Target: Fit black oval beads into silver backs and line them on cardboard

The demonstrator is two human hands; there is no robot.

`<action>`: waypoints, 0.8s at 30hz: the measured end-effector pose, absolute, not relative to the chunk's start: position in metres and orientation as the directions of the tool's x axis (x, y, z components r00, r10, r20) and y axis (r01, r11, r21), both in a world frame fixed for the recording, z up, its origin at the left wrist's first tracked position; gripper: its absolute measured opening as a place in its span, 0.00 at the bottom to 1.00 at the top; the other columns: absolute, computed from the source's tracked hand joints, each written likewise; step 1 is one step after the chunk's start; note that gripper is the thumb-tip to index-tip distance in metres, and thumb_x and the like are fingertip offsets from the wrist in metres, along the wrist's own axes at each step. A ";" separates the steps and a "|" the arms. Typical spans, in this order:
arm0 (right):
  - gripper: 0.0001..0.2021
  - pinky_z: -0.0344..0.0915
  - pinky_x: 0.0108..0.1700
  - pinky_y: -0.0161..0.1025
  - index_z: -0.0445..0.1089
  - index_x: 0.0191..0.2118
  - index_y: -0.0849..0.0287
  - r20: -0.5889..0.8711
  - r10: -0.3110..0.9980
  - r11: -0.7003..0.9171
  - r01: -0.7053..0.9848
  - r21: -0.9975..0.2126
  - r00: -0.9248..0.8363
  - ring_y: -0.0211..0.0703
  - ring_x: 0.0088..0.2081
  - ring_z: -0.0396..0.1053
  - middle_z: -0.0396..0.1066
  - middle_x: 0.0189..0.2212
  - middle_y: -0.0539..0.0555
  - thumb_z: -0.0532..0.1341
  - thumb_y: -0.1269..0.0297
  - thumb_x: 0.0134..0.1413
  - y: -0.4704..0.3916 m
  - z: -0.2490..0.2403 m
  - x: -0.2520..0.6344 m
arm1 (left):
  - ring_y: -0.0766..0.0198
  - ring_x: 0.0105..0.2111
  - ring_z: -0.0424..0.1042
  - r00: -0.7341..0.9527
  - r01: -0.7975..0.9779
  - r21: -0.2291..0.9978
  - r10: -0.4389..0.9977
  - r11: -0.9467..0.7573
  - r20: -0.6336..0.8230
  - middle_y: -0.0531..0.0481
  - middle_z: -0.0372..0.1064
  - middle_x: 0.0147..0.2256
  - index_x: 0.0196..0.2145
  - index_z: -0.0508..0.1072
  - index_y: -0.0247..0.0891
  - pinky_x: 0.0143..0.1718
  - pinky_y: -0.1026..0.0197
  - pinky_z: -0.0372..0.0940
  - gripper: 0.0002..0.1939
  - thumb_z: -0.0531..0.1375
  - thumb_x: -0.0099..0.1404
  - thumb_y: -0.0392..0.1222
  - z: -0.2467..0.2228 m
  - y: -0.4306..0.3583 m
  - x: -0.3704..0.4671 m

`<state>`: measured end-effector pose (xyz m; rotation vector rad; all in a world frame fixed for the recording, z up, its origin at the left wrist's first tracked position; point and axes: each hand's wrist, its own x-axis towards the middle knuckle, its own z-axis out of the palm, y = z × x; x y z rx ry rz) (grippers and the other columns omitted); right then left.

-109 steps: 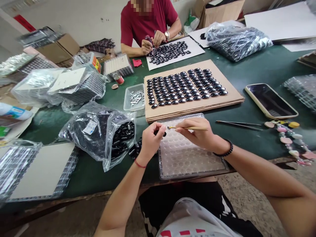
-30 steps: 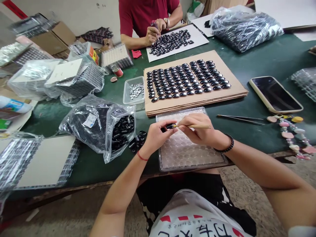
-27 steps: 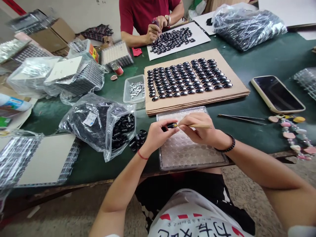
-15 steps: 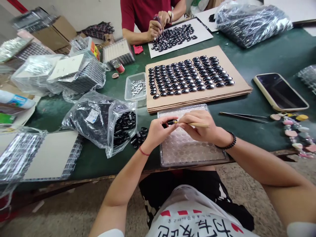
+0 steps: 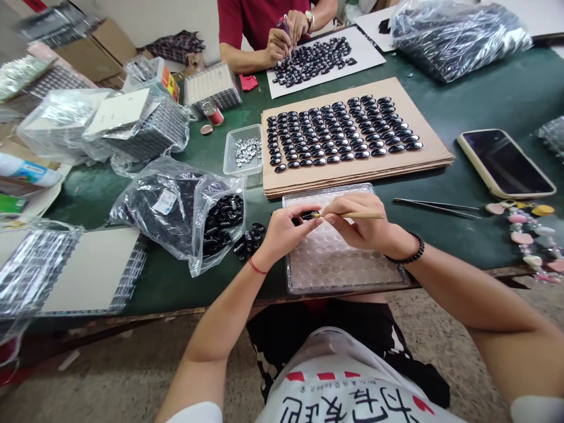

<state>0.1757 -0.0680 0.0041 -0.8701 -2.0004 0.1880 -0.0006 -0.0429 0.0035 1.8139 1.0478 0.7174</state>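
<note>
My left hand (image 5: 288,234) pinches a glossy black oval piece (image 5: 307,217) between thumb and fingers; part of it is hidden by them. In my right hand (image 5: 359,218) is a thin tan wooden stick (image 5: 363,215), held like a pen. Its tip points left and meets the black piece or comes very close to it; I cannot tell which. Both hands are above a clear plastic tray (image 5: 343,286) with rows of round cells. Left of my left wrist lie several loose black pieces (image 5: 250,241), beside an open plastic bag (image 5: 176,202) of them.
Beyond the tray, a stack of brown boards (image 5: 423,161) carries rows of black ovals. A tub of small silvery parts (image 5: 244,154) stands to its left. On the right lie tweezers (image 5: 436,205), a phone (image 5: 506,163) and a beaded strap (image 5: 524,235). Across the table a co-worker's hands (image 5: 282,44) handle black pieces.
The stick in my right hand has turned nearly level and shifted slightly right. My left hand keeps its pinch on the black piece. The whole view has shifted slightly.
</note>
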 end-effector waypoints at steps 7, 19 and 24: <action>0.06 0.57 0.26 0.33 0.64 0.29 0.58 0.671 0.659 0.732 0.493 -0.469 -0.340 0.35 0.22 0.63 0.67 0.21 0.50 0.53 0.67 0.56 -0.066 0.004 0.175 | 0.70 0.20 0.65 0.446 0.375 0.894 0.893 -0.245 0.058 0.47 0.74 0.33 0.40 0.74 0.37 0.23 0.66 0.61 0.18 0.59 0.56 0.49 0.004 -0.045 -0.001; 0.09 0.58 0.21 0.30 0.62 0.29 0.60 0.466 0.844 0.515 0.159 -0.842 -0.266 0.31 0.20 0.63 0.64 0.20 0.48 0.53 0.62 0.59 -0.060 0.007 0.176 | 0.66 0.25 0.70 0.465 0.226 0.966 0.886 -0.126 0.007 0.48 0.73 0.26 0.39 0.74 0.35 0.25 0.66 0.63 0.15 0.61 0.55 0.45 0.006 -0.049 0.000; 0.17 0.58 0.18 0.31 0.56 0.24 0.59 0.103 0.922 0.022 -0.216 -0.976 -0.373 0.31 0.17 0.61 0.61 0.18 0.47 0.46 0.56 0.62 -0.052 0.008 0.179 | 0.71 0.19 0.64 0.542 0.194 0.980 0.837 -0.037 -0.076 0.49 0.71 0.24 0.38 0.74 0.35 0.19 0.68 0.58 0.13 0.61 0.56 0.44 0.016 -0.052 -0.002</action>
